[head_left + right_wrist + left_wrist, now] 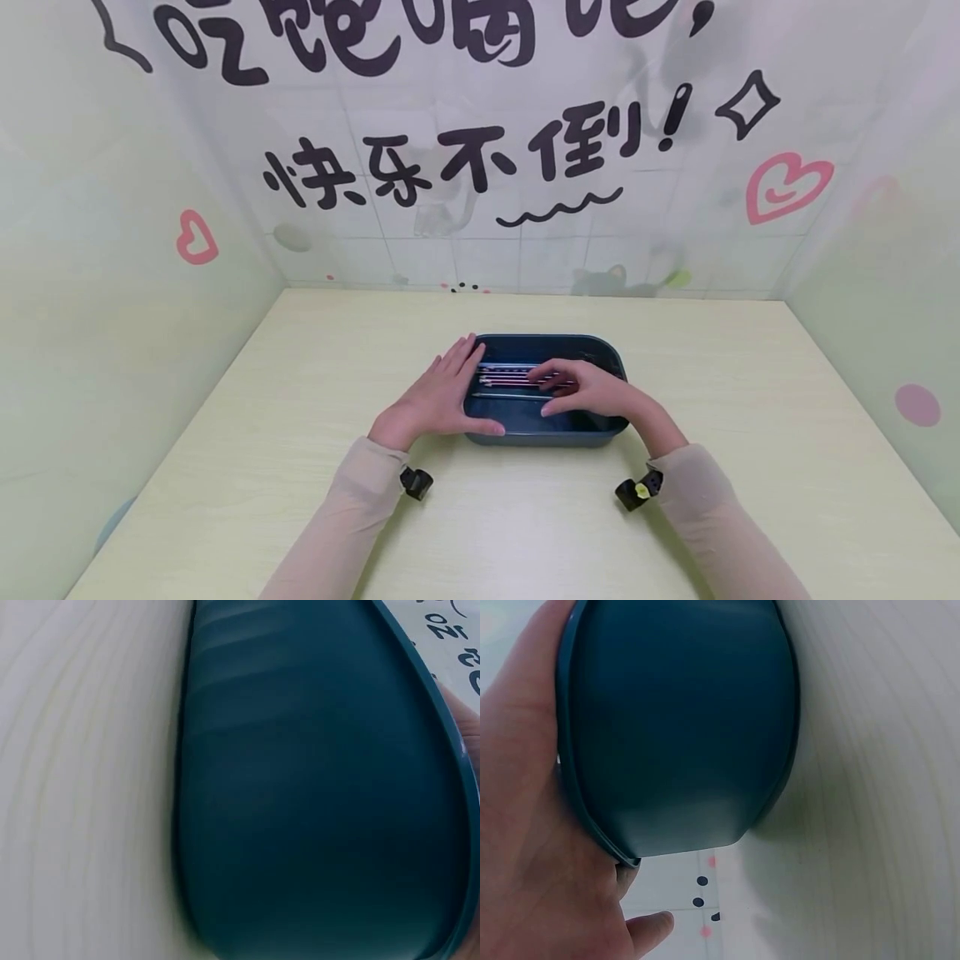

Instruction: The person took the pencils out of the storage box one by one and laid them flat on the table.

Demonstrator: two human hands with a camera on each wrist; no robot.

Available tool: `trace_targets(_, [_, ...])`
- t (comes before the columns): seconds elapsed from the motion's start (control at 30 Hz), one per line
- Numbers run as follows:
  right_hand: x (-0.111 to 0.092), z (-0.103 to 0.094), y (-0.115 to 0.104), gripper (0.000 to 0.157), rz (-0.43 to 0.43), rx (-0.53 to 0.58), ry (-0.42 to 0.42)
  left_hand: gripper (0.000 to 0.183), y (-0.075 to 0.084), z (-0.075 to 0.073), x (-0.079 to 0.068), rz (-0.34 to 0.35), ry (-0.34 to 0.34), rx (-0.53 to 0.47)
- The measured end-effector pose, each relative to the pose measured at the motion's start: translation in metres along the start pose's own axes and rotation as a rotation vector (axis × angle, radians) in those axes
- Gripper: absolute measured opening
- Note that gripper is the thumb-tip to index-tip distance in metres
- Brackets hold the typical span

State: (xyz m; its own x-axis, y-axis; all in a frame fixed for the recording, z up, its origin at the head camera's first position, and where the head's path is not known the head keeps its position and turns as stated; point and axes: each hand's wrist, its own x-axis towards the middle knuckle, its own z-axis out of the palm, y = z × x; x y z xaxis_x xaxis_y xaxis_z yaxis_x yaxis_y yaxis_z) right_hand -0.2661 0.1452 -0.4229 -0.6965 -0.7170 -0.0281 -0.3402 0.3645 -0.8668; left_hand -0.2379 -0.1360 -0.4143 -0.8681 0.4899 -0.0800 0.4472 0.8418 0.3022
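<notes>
A dark blue rectangular plastic box (540, 439) with rounded corners stands on the table, its long side toward me. Several pencils (491, 379) lie lengthwise in it, side by side, their right ends hidden under my right hand. My left hand (435, 404) rests on the box's left rim, fingers straight toward the back and thumb along the front edge. Over the right part of the box is my right hand (596, 390), fingers loosely bent above the pencils, thumb apart from them; nothing shows in its grasp. Both wrist views show mostly the box's outer wall (682, 727).
The pale wood-grain table (525, 517) stretches around the box. Behind it hangs a translucent sheet (450, 258) with black lettering and pink hearts, and similar panels stand at the left and right. Small black cameras (417, 483) are strapped at both wrists.
</notes>
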Motion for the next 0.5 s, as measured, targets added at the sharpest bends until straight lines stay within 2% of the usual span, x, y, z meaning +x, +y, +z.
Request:
trace_targets(0.3, [0.006, 0.001, -0.001, 0.05, 0.048, -0.022, -0.011, 0.126, 0.001, -0.002, -0.001, -0.009, -0.009, -0.005])
trace_targets(0.5, [0.011, 0.002, 0.002, 0.041, 0.09, -0.107, 0.026, 0.126, 0.002, -0.002, -0.001, -0.013, -0.011, -0.008])
